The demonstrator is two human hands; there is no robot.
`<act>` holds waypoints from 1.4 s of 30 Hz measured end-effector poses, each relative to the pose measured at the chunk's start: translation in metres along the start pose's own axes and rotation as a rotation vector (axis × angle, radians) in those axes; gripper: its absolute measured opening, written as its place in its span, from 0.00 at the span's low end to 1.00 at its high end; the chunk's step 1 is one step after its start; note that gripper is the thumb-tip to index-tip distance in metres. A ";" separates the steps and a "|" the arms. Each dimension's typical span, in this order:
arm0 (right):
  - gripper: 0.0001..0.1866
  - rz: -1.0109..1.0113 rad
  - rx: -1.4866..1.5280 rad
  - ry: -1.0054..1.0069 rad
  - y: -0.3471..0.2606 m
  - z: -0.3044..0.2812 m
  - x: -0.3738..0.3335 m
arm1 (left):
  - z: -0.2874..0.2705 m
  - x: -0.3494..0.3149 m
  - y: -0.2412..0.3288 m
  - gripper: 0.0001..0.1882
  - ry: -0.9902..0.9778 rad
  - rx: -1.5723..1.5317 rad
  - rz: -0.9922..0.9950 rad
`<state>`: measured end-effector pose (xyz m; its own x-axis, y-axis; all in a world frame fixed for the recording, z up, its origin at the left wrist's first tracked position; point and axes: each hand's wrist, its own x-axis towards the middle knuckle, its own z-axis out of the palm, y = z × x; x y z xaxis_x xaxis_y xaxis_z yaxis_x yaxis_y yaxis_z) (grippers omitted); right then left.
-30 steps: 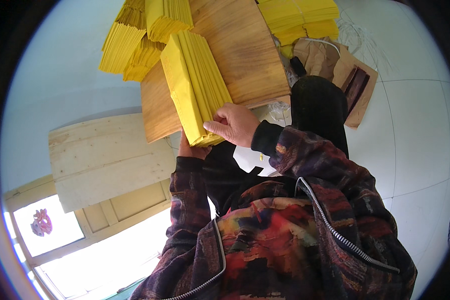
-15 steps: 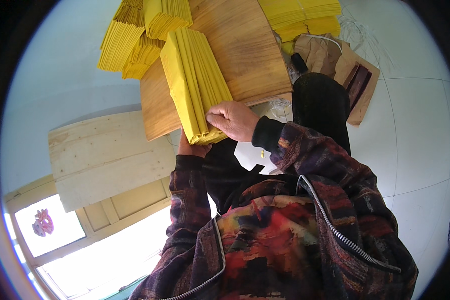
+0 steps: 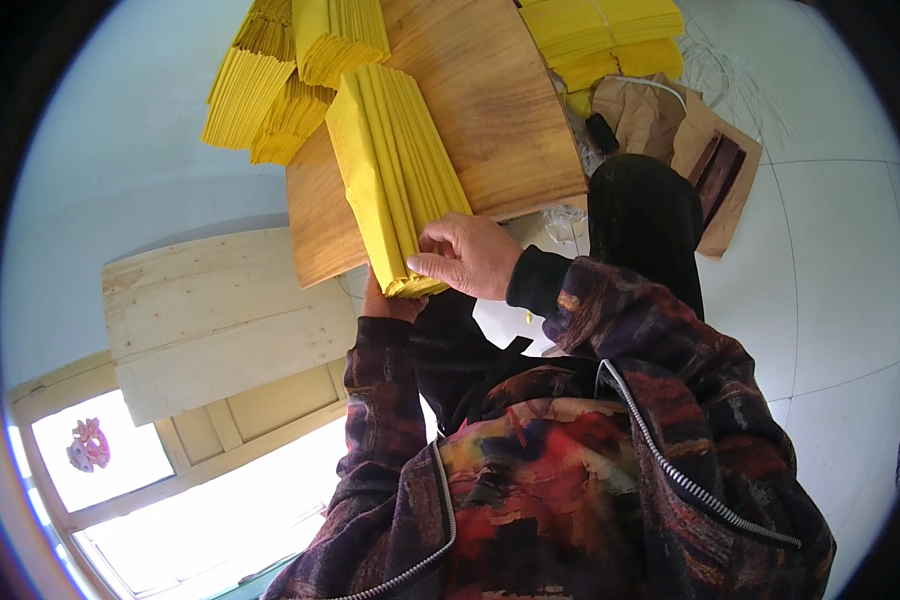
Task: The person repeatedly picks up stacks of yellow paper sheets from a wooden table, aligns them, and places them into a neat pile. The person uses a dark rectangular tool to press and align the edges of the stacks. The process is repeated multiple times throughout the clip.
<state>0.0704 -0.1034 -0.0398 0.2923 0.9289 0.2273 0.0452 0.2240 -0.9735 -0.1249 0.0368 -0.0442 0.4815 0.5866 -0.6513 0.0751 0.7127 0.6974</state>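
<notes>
Noted: yellow folded bundle point(image 3: 390, 165) over wooden board point(image 3: 480, 110), near end past edge — long axis roughly 12 to 6 o'clock, far end leaning toward 11. Lies 9 to 11 o'clock from right hand point(image 3: 470, 260): touching near end, thumb and fingers narrowly apart, unable to confirm pinch. Beneath near end, at 7 o'clock — left hand point(image 3: 390, 308), mostly hidden, unable to tell grip. Ranked nearer: neither.

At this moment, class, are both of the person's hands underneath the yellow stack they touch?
No, the right hand is on the upper side of the yellow stack, while the left hand is partly under its near end.
</notes>
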 end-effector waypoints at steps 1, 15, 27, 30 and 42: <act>0.15 0.033 -0.045 0.016 0.000 0.001 0.000 | 0.000 0.000 0.000 0.25 -0.003 0.003 0.005; 0.14 0.002 -0.087 0.237 0.005 -0.002 -0.002 | -0.019 -0.005 0.005 0.30 0.210 0.361 0.134; 0.23 0.134 -0.286 0.198 0.025 -0.026 0.009 | 0.009 0.021 0.057 0.36 0.231 0.337 0.391; 0.25 0.158 -0.385 0.121 0.021 -0.027 0.009 | 0.017 0.036 0.055 0.35 0.075 0.279 0.301; 0.40 0.104 -0.409 0.016 0.007 -0.018 0.086 | 0.033 0.061 0.024 0.26 -0.114 0.311 0.505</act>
<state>0.1130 -0.0272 -0.0272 0.3296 0.9351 0.1304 0.3892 -0.0088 -0.9211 -0.0655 0.0772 -0.0569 0.6133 0.7659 -0.1931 0.0568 0.2010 0.9779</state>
